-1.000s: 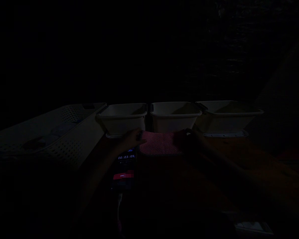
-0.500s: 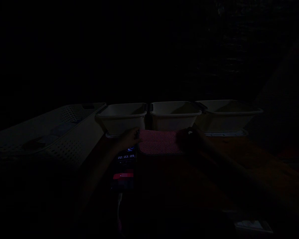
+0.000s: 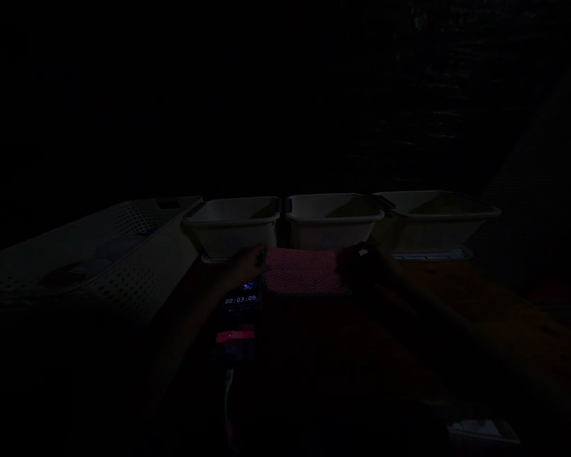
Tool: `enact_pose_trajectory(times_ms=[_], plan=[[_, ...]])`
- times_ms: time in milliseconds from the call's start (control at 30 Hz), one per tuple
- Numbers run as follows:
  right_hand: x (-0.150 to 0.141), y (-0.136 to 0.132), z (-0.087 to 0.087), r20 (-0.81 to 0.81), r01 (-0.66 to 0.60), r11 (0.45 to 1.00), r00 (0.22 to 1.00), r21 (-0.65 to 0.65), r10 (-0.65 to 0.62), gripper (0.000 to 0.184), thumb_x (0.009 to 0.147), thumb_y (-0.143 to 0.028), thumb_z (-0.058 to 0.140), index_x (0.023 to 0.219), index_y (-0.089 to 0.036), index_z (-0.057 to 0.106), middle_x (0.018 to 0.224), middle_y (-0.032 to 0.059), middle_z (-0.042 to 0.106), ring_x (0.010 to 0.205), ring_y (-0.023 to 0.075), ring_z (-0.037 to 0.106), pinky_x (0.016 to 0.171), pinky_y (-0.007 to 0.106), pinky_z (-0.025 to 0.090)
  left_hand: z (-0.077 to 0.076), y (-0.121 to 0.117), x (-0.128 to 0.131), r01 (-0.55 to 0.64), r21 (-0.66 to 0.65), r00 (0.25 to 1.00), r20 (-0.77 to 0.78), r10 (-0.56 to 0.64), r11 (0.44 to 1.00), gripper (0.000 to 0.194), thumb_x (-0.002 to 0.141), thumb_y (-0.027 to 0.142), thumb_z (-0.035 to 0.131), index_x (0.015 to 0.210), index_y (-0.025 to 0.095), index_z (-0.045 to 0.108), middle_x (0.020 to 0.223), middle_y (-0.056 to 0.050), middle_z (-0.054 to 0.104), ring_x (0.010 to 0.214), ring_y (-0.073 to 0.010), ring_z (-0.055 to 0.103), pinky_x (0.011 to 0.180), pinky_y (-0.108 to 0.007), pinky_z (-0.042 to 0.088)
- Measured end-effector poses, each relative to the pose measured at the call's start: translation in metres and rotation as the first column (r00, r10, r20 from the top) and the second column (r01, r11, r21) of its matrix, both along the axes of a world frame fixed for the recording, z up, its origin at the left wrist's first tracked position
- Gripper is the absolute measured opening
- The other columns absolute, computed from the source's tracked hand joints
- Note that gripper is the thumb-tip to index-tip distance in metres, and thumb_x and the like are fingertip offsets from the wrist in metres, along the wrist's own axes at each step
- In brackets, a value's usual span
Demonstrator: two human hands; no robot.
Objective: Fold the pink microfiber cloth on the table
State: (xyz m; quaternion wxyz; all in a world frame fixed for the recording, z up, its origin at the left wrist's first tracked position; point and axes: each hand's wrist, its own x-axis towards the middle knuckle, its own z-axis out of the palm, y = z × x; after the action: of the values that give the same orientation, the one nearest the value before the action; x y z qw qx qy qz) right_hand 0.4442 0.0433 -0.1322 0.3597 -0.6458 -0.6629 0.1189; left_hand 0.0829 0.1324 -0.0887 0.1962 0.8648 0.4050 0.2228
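Observation:
The scene is very dark. A pink textured cloth (image 3: 304,271) with a dark edge is stretched flat between my two hands, in front of the middle bin. My left hand (image 3: 248,263) is closed on its left end, fingers at the upper corner. At the other end, my right hand (image 3: 359,263) grips the cloth in deep shadow, and its fingers are hard to make out. Just below my left hand lies a lit phone (image 3: 235,324) showing a timer, with a white cable (image 3: 227,393) at its lower end.
Three pale bins stand in a row behind my hands: a left bin (image 3: 233,233), a middle bin (image 3: 330,231) and a right bin (image 3: 428,235). A large perforated basket (image 3: 171,254) with things inside is on the left. A pale flat object (image 3: 483,430) lies at the lower right.

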Motion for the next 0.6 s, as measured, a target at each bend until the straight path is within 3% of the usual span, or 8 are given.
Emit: enact_pose_trajectory(times_ms=[100,267,467,600], plan=[[0.0,0.0,0.003,-0.031,-0.035,0.998,0.999,-0.048,0.033,0.033,0.074,-0.02,0.057,0.107,-0.013,0.056,0.073,0.0082,0.068,0.061,0.0176,0.063,0.052,0.024,0.048,-0.004,0.001,0.002,0.018,0.035,1.0,-0.027,-0.017,0.999,0.028,0.076,0.032,0.063,0.097,0.015,0.058,0.095,-0.009,0.067,0.082,-0.0197,0.063,0.069,-0.029,0.047],[-0.005,0.004,0.005,-0.07,-0.144,0.987,0.988,-0.073,0.139,0.027,0.074,-0.026,0.061,0.099,-0.015,0.058,0.091,0.0116,0.069,0.077,0.02,0.066,0.063,0.026,0.052,-0.003,-0.009,0.005,0.082,0.053,0.997,-0.012,-0.082,0.995,0.04,0.075,0.041,0.064,0.105,0.016,0.056,0.094,-0.007,0.066,0.079,-0.0187,0.062,0.065,-0.027,0.045],[-0.009,-0.005,0.005,-0.082,-0.245,0.964,0.968,-0.1,0.237,0.056,0.077,-0.025,0.057,0.13,-0.016,0.041,0.098,0.0113,0.068,0.075,0.02,0.067,0.059,0.027,0.053,0.005,-0.022,0.007,0.111,-0.001,0.993,-0.049,-0.111,0.994,0.052,0.074,0.04,0.066,0.118,0.018,0.051,0.111,-0.01,0.064,0.094,-0.0223,0.062,0.074,-0.029,0.047],[-0.006,-0.004,-0.004,-0.009,-0.237,0.969,0.971,-0.07,0.237,0.061,0.075,-0.024,0.061,0.132,-0.014,0.04,0.103,0.0142,0.066,0.082,0.0224,0.066,0.065,0.03,0.054,0.005,-0.024,0.008,0.094,0.014,0.991,-0.092,-0.092,0.996,0.052,0.074,0.037,0.066,0.12,0.019,0.05,0.119,-0.012,0.06,0.103,-0.0243,0.059,0.081,-0.033,0.046]])
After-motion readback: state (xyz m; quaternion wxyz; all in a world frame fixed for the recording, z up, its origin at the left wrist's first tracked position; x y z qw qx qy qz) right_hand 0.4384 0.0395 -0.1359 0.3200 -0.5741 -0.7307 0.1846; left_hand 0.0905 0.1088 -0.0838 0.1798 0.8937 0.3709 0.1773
